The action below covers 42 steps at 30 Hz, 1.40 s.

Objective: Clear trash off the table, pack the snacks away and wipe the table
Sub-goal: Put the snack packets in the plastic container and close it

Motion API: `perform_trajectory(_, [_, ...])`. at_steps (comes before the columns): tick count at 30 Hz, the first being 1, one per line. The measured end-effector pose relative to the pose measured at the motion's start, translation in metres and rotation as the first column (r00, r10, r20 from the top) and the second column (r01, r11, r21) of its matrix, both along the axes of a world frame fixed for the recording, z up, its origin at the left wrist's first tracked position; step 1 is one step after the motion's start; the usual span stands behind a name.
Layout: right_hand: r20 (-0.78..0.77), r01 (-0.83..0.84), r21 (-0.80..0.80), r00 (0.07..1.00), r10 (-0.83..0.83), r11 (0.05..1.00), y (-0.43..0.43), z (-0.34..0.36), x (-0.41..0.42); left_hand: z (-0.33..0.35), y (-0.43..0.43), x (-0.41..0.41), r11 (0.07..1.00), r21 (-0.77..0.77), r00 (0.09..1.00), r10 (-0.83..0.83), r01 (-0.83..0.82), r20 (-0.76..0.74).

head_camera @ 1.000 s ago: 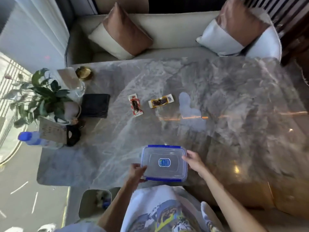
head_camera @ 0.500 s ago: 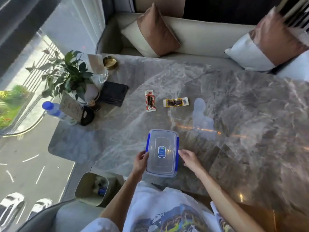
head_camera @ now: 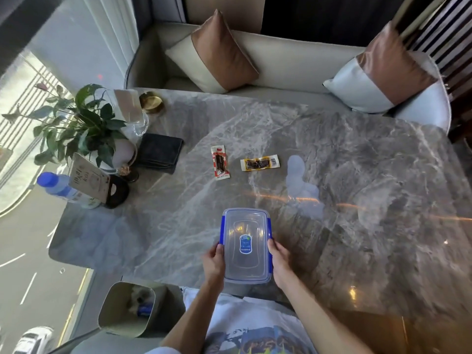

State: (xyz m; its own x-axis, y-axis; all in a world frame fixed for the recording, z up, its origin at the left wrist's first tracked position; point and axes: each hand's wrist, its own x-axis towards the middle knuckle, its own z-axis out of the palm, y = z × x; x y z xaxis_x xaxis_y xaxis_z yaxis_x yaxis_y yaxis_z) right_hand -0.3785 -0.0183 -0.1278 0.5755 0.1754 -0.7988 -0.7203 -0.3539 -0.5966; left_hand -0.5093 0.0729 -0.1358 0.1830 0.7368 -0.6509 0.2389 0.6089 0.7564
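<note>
A clear plastic box [head_camera: 245, 245] with a lid and blue side clips sits lengthwise on the grey marble table [head_camera: 357, 200] near its front edge. My left hand [head_camera: 214, 261] grips its left side and my right hand [head_camera: 279, 261] grips its right side. Farther back lie two snack packets: a red-and-white one [head_camera: 219, 162] and a yellow one [head_camera: 259, 163]. A folded dark cloth [head_camera: 159, 153] rests left of them.
At the table's left end stand a potted plant [head_camera: 76, 129], a card sign [head_camera: 88, 180], a blue-capped water bottle [head_camera: 60, 188], a glass holder [head_camera: 132, 111] and a gold dish [head_camera: 151, 102]. A trash bin [head_camera: 127, 309] with rubbish sits below the front edge. A sofa with cushions lies behind.
The box has been turned from crosswise to lengthwise and both hands now grip its long sides. The view has shifted; snacks and cloth have not moved.
</note>
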Motion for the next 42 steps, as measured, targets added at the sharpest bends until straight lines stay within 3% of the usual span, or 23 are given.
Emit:
perform_trajectory(4, [0.136, 0.028, -0.134, 0.991, -0.01, 0.991, 0.0, -0.006, -0.004, -0.001, 0.0, 0.001, 0.996, 0.086, 0.993, -0.011, 0.021, -0.116])
perform_trajectory(8, [0.107, 0.015, -0.214, 0.994, 0.008, 0.977, -0.006, -0.018, -0.015, -0.013, -0.003, -0.013, 0.995, 0.068, 0.964, -0.049, 0.068, -0.261])
perform_trajectory(11, [0.077, -0.042, -0.198, 0.995, 0.058, 0.979, -0.003, -0.019, -0.016, -0.019, -0.003, -0.017, 0.998, 0.006, 0.972, -0.064, 0.067, -0.225])
perform_trajectory(14, [0.191, -0.116, -0.191, 0.97, 0.153, 0.975, -0.002, -0.01, -0.012, -0.012, 0.003, -0.016, 0.995, 0.022, 0.971, -0.091, 0.098, -0.221])
perform_trajectory(17, [0.29, -0.264, -0.103, 0.914, 0.283, 0.959, -0.003, 0.005, -0.016, -0.001, 0.007, -0.013, 0.983, 0.113, 0.923, -0.091, 0.143, -0.375])
perform_trajectory(19, [0.292, -0.37, -0.057, 0.882, 0.37, 0.927, -0.002, 0.014, -0.023, 0.012, 0.007, -0.006, 0.962, 0.128, 0.892, -0.168, 0.241, -0.419])
perform_trajectory(22, [0.256, -0.395, -0.031, 0.885, 0.389, 0.918, -0.003, 0.025, -0.026, 0.03, 0.004, 0.001, 0.915, 0.127, 0.837, -0.287, 0.384, -0.465])
perform_trajectory(27, [0.253, -0.343, 0.032, 0.911, 0.324, 0.939, -0.017, 0.035, -0.004, 0.064, -0.003, 0.01, 0.869, 0.172, 0.832, -0.36, 0.464, -0.423])
perform_trajectory(30, [0.18, -0.275, 0.084, 0.95, 0.256, 0.958, -0.036, 0.039, 0.015, 0.076, -0.009, 0.026, 0.791, 0.174, 0.766, -0.473, 0.587, -0.434])
perform_trajectory(34, [0.041, -0.177, 0.122, 0.984, 0.173, 0.977, -0.066, 0.032, 0.027, 0.068, -0.006, 0.044, 0.72, 0.015, 0.611, -0.577, 0.694, -0.542])
perform_trajectory(37, [-0.008, -0.02, 0.149, 1.0, 0.021, 0.989, -0.093, 0.029, 0.042, 0.056, -0.001, 0.051, 0.718, -0.019, 0.593, -0.59, 0.696, -0.547])
perform_trajectory(42, [0.082, 0.132, 0.079, 0.987, -0.138, 0.988, -0.151, 0.03, 0.072, 0.039, 0.0, 0.066, 0.67, 0.023, 0.584, -0.629, 0.742, -0.513])
